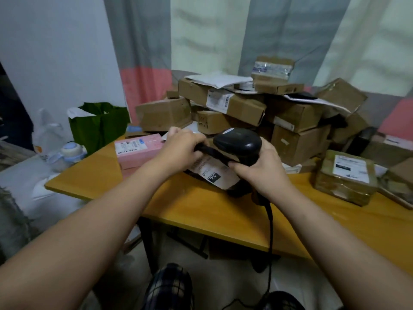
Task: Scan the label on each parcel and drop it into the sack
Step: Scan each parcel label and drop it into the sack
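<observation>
Left hand: the left hand (181, 148) has its fingers curled over the far edge of the dark parcel (220, 182) and grips it there.
Right hand: the right hand (263, 168) is wrapped round the grip of the black scanner (238, 142), whose head hangs just above the parcel.
Where the parcel is: on the table (201, 204), near the front edge and between the two hands, with its white label (210, 170) facing up.
The sack: I cannot say for sure which it is. A green bag (100, 128) stands open past the table's left end and looks the likeliest.
Step, as I judge it: the scan is in hand and the drop is not yet done.
Risk, missed read: the scanner head sits very close and seems aimed past the label, which also looks creased, so the code may not register.
Risk, wrong read: the pink box (138, 149) lies just beside the left hand with its own label up and could be picked up instead.
Risk, snag: the cable (270, 229) hangs off the front edge and could catch on a swing toward the bag.
Risk, slide: the pile of brown boxes (245, 108) leans just behind the hands, so a nudge may tip it.
Count, scanners: one.
Count, parcels in hand: one.
Count, pink boxes: one.
Count, taped parcels lying apart on the right: one (344, 177).
Count, brown boxes in the pile: about a dozen, too overlapped to count exactly.
Count, green bags: one.
</observation>
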A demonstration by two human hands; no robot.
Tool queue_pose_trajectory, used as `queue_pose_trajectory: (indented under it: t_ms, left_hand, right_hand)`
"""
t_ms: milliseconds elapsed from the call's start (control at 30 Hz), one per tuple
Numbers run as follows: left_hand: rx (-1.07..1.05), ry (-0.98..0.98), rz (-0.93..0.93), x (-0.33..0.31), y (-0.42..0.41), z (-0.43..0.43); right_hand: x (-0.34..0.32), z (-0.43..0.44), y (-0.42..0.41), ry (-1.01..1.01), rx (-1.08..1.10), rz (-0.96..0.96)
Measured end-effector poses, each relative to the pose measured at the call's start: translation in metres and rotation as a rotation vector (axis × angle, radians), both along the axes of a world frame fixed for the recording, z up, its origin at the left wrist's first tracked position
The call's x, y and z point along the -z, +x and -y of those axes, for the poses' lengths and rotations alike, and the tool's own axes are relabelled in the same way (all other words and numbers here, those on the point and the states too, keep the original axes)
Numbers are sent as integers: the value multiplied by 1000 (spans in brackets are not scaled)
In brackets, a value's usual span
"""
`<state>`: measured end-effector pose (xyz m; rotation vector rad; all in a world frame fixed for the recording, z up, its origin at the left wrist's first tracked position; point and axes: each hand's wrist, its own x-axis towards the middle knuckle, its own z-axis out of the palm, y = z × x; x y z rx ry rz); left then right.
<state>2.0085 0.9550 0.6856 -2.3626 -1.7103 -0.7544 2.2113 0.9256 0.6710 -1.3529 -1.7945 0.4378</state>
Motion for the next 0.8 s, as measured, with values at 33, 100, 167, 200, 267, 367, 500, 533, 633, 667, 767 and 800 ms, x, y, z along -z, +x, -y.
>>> queue_pose_trajectory:
  t_ms: [33,100,167,200,267,367,500,533,633,667,767,800]
  left_hand:
    - [38,-14,4,-5,2,0]
    - [101,-57,38,-12,4,-1]
    - [93,-44,74,-13,6,0]
    - [47,14,91,-10,6,-1]
    - [-131,150,170,0,5,-1]
    - [-331,53,429,20,0,2]
    - [-121,-410,866,47,-2,1]
    - [-68,-465,980,50,-2,1]
    - [-54,-380,1138,53,-5,-3]
    - [-58,-336,1154,53,-8,-6]
    - [-90,-277,1147,55,-20,-17]
    - [-96,-269,1149,56,-24,-21]
  right_hand:
    - [-3,-4,-2,-57,-18,-24]
    - [-4,-11,-5,-135,-21,-34]
    - [0,-17,-9,-159,26,-4]
    - [3,-20,-12,-164,65,-22]
    - [6,-23,-16,-189,140,-142]
    - [9,-23,-19,-252,147,-431]
    - [18,-23,-20,-373,104,-719]
    - [20,-23,-21,-395,101,-745]
    - [29,-28,-23,-382,80,-778]
    - [31,-30,-22,-344,101,-774]
    - [33,-27,-19,-215,163,-624]
    - [32,-24,-18,-195,107,-583]
